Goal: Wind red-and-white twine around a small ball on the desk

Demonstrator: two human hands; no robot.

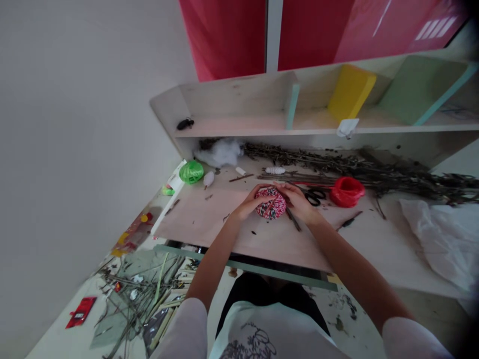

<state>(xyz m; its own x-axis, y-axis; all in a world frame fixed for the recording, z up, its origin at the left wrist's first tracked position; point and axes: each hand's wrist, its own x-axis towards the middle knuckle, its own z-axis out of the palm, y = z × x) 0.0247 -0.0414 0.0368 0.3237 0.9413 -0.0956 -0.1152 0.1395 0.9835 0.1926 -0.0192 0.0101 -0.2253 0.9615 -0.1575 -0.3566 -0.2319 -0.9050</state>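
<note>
**A red and white ball of string (pixel 270 203), held from both sides**

Far to the left, a red packet (pixel 81 312) and a heap of long stems (pixel 138 299) lie on the floor. Up on the table (pixel 202 219), a green ball of string (pixel 191 172) sits near the back edge, with a puff of white fluff (pixel 220 152) behind it and a small white lump (pixel 208 179) just beside it. On the shelf (pixel 232 124) above, there is a little black thing (pixel 185 123).

In the middle, the left hand (pixel 247 202) and the right hand (pixel 297 202) are on the ball of string. It sits on the table, right in front of the person. Each grip curves around the ball and presses in from its own side, and the fingers of the two hands nearly meet on top. A dark stick (pixel 294 219) pokes out under the right hand, but I cannot tell if that hand holds it.

Next to the right hand lie black scissors (pixel 315 197), almost touching it. Just past them is a red plastic bag (pixel 347 192). A long pile of dry twigs (pixel 374 167) runs along the back of the table. At the far right, a white sheet of plastic (pixel 436 239) lies in a loose heap.
</note>
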